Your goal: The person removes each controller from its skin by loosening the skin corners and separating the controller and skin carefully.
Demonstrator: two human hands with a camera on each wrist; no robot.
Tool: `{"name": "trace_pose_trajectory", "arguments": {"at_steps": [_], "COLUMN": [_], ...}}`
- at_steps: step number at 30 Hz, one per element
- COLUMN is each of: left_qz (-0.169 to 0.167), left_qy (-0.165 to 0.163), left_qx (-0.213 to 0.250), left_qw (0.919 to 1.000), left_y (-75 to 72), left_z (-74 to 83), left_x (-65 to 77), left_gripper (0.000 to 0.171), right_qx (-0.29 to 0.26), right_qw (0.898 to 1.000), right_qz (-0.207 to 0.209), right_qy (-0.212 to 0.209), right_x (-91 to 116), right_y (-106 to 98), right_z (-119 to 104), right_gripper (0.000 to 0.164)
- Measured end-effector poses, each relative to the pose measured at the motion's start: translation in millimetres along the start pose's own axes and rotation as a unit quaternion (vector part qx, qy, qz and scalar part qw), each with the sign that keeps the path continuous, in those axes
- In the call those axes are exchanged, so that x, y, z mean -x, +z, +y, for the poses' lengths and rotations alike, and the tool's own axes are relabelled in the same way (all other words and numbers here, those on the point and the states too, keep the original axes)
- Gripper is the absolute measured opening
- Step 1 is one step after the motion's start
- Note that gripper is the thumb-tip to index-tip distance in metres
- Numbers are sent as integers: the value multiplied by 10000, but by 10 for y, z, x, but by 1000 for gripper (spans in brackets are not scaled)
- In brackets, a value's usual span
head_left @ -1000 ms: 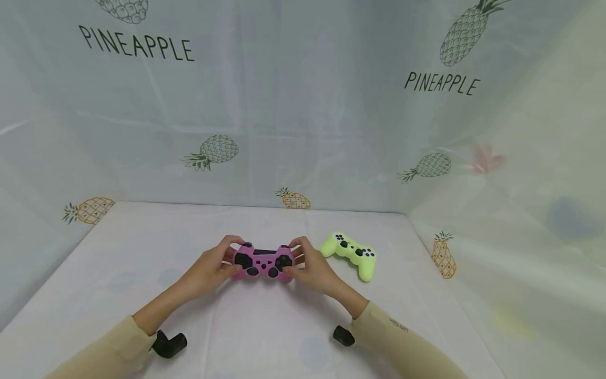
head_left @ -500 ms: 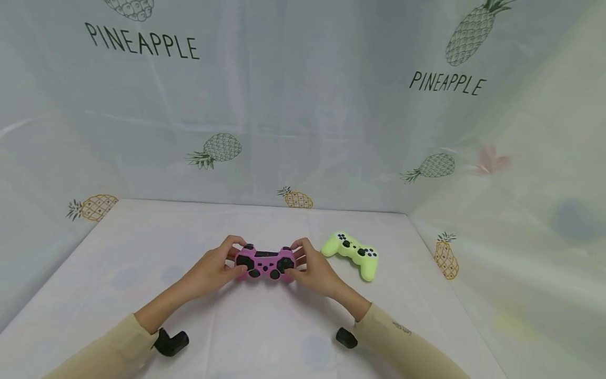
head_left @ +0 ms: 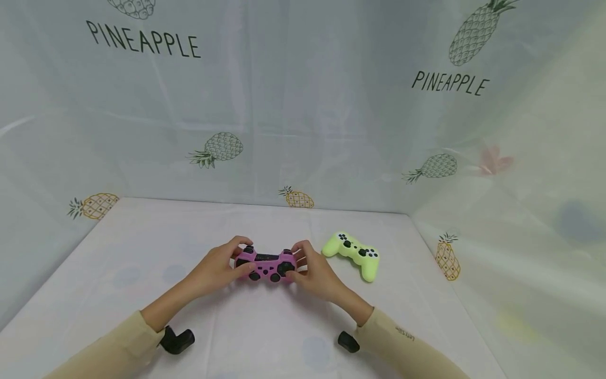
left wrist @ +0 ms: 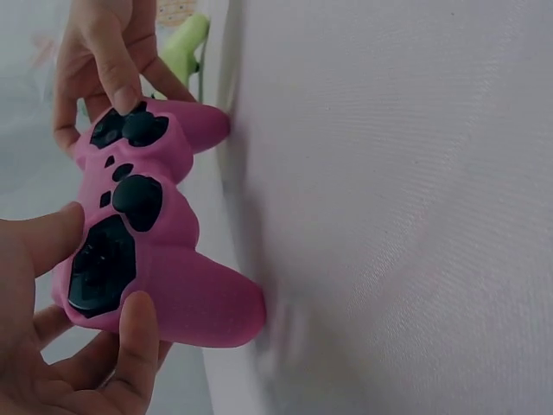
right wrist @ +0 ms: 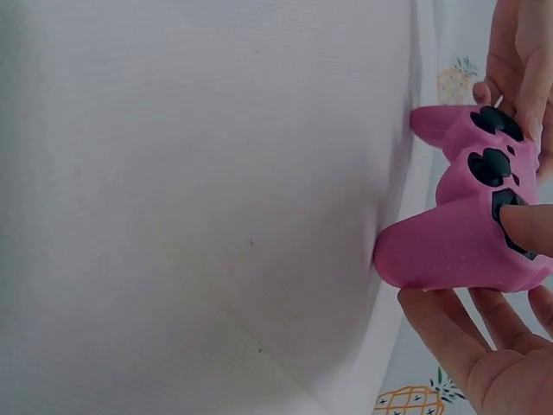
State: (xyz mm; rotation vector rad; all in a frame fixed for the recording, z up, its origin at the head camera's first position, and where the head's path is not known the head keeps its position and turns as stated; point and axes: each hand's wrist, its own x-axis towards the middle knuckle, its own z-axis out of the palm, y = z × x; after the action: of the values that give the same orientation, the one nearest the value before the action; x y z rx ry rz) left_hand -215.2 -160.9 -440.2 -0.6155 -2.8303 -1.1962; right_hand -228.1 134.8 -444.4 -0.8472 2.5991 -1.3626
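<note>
A pink game controller (head_left: 266, 269) with black buttons and sticks is held by both hands at the middle of the table, its face tilted toward the head camera. My left hand (head_left: 218, 269) grips its left end, the thumb over the face and the index finger at the top edge. Its right end is in my right hand (head_left: 318, 272), whose thumb lies on the black button area. In the left wrist view, the controller's (left wrist: 168, 251) grips point down close over the table. The right wrist view shows right-hand fingers (right wrist: 449, 333) under the controller's (right wrist: 449, 251) near grip.
A lime-green game controller (head_left: 352, 253) lies on the white-covered table (head_left: 265, 337), just right of my right hand. Sheets printed with pineapples (head_left: 298, 199) hang behind and beside the table. Black devices (head_left: 177, 341) are at both sleeve cuffs.
My left thumb has slid rightward over the pink controller's face. The pink controller has dipped slightly at its right end. The head view has shifted a little; the green controller stays put.
</note>
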Motion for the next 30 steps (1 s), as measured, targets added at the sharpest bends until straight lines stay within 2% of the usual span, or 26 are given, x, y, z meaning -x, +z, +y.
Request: {"name": "trace_pose_trajectory", "arguments": {"at_steps": [11, 19, 25, 30], "left_qz": [-144, -219, -401, -473], "left_qy": [208, 487, 635, 706], "left_qx": [62, -237, -269, -355], "left_qw": [9997, 9983, 9968, 9957], "left_y": [-15, -74, -162, -181], "left_z": [64, 119, 120, 76], "left_x": [-2, -28, -66, -90], "left_gripper": [51, 44, 42, 43], "right_qx": [-74, -210, 6, 306], "right_qw": [9997, 9997, 9996, 9990], "right_qz": [-96, -99, -169, -86], "right_qy": [-209, -123, -207, -313], "right_x": [43, 67, 74, 69], "right_y": [9, 29, 65, 104], "right_z": [-36, -70, -117, -158], "right_gripper": [54, 55, 58, 57]}}
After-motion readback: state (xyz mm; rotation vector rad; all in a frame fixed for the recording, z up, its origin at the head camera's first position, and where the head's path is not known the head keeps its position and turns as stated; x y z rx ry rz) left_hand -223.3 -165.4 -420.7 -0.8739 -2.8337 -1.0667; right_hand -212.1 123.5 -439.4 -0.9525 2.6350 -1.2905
